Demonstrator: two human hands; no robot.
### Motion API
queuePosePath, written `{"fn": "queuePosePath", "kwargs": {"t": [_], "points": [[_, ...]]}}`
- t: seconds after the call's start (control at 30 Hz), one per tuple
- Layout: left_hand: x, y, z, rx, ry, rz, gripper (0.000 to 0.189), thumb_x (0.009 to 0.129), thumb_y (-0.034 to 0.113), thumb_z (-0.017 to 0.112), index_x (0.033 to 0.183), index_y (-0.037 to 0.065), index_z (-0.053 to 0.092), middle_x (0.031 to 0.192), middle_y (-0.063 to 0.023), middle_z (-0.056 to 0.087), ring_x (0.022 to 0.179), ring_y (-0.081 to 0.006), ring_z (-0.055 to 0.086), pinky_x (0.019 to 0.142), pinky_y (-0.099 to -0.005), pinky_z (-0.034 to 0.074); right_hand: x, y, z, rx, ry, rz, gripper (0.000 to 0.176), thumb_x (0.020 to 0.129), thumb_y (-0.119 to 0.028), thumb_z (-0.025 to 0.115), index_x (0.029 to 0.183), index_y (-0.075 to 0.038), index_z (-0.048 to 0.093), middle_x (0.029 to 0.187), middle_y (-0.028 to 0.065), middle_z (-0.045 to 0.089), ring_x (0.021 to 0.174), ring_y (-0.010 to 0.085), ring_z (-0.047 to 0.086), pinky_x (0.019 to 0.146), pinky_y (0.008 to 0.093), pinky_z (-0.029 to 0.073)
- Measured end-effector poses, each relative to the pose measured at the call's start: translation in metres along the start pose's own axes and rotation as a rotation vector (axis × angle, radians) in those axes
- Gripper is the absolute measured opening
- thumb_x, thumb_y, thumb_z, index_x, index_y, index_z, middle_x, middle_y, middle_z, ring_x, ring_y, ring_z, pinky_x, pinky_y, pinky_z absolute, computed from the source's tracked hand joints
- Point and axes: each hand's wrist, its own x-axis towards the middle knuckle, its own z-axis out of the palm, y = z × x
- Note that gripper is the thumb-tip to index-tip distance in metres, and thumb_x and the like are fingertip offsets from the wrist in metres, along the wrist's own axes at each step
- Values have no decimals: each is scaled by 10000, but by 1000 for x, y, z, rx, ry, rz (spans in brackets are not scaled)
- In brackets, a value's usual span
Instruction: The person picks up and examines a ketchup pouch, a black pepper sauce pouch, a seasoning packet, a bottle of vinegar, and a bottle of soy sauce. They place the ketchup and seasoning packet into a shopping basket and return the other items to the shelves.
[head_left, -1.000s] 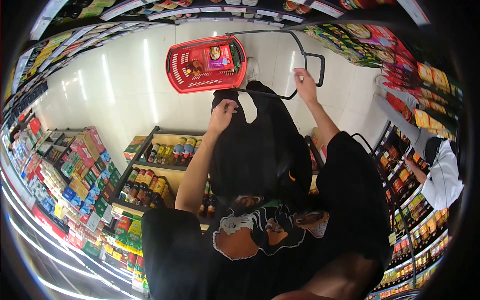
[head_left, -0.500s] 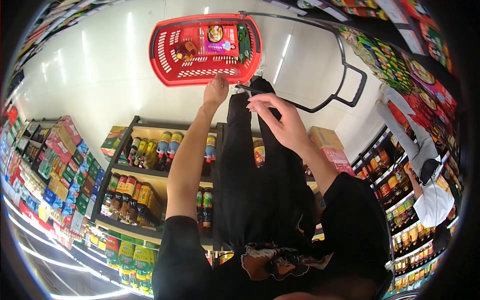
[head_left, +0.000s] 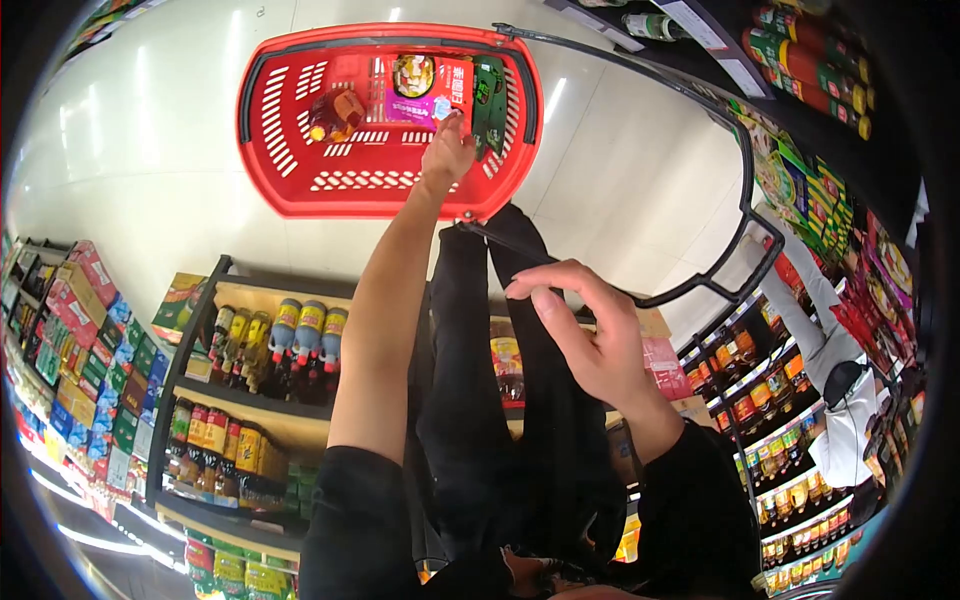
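Note:
My left hand (head_left: 448, 155) reaches into a red shopping basket (head_left: 275, 185), fingers stretched toward a red and purple food packet (head_left: 415, 90) and overlapping its lower right corner. Dark green packets (head_left: 488, 95) lie against the basket's right end. On the left inside is a clear-wrapped, reddish-brown item (head_left: 338, 115). My right hand (head_left: 590, 325) hovers over my legs with fingers curved and thumb apart, holding nothing. Close by it runs the basket's long black pull handle (head_left: 735, 285), which extends out to the right.
Shelves of sauce bottles (head_left: 225, 440) stand at the lower left, with stacked boxes (head_left: 90, 370) beyond. Along the right are shelves of bottles (head_left: 800, 450) and hanging packets (head_left: 800, 185). A person in a white top (head_left: 840, 450) is at the far right. Pale floor tiles (head_left: 620, 150) surround the basket.
My left hand has moved from the basket's near rim to the packet inside. The basket looks larger and closer. My right hand has shifted lower and right in view, its fingers opening wider.

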Motion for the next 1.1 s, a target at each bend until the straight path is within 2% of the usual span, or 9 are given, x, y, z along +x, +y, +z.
{"fn": "queuePosePath", "kwargs": {"t": [0.33,0.47,0.6,0.7,0.8,0.87,0.93,1.07,1.1], "points": [[41,-23,42,-178,-174,-235,440,884,212,605,1290,49,559,1325,-214,563,1225,-377,557,991,-466,490,3,28,-5,-20,-8,20,168,962,-20,589,1122,2,635,991,114,701,855,201,687,756,301,531],[33,-2,32,-120,39,-130,401,870,170,616,1260,91,562,1290,-255,495,1195,-427,542,937,-522,509,-4,32,1,-30,-37,21,174,959,-30,602,1127,0,637,993,121,699,860,208,688,758,302,531],[36,10,21,209,32,-125,502,865,151,619,1358,217,546,1254,-207,522,1118,-412,600,854,-498,560,-2,33,0,-38,-70,21,168,958,-38,610,1119,-1,641,993,131,698,863,215,689,758,307,531],[50,2,16,752,-275,18,531,1008,224,455,1522,336,385,1155,-139,621,929,-326,686,742,-494,569,2,38,1,-39,-61,14,166,958,-39,609,1116,0,641,992,135,697,863,219,690,759,312,531],[54,17,11,993,-448,-48,474,1040,225,381,1513,257,400,1240,-161,616,981,-328,688,681,-530,553,5,40,0,-43,-48,-4,169,958,-36,607,1120,1,641,991,136,696,861,225,690,764,317,532],[61,10,24,982,-370,-194,452,1034,217,393,1479,151,435,1269,-174,604,972,-336,691,632,-559,537,6,39,1,-50,-50,-11,172,958,-34,607,1123,1,640,990,136,695,860,229,690,768,320,532],[56,10,15,1114,-236,-54,358,1037,311,400,1240,85,589,1070,-101,680,886,-296,726,556,-508,558,6,37,1,-54,-42,-8,170,956,-35,611,1119,1,639,992,139,695,867,232,690,781,323,532],[53,-4,-26,875,-298,-14,218,972,152,519,1107,101,682,1102,-115,714,967,-299,720,713,-463,590,2,27,-1,-58,-47,4,161,963,-55,608,1112,-1,636,994,140,693,880,247,690,794,333,531],[46,-11,-32,790,-154,-3,163,945,106,549,948,104,712,996,-124,734,942,-287,727,763,-417,600,1,26,-1,-81,-41,-1,162,968,-71,609,1113,-3,634,996,137,691,890,258,688,799,341,531]]}}
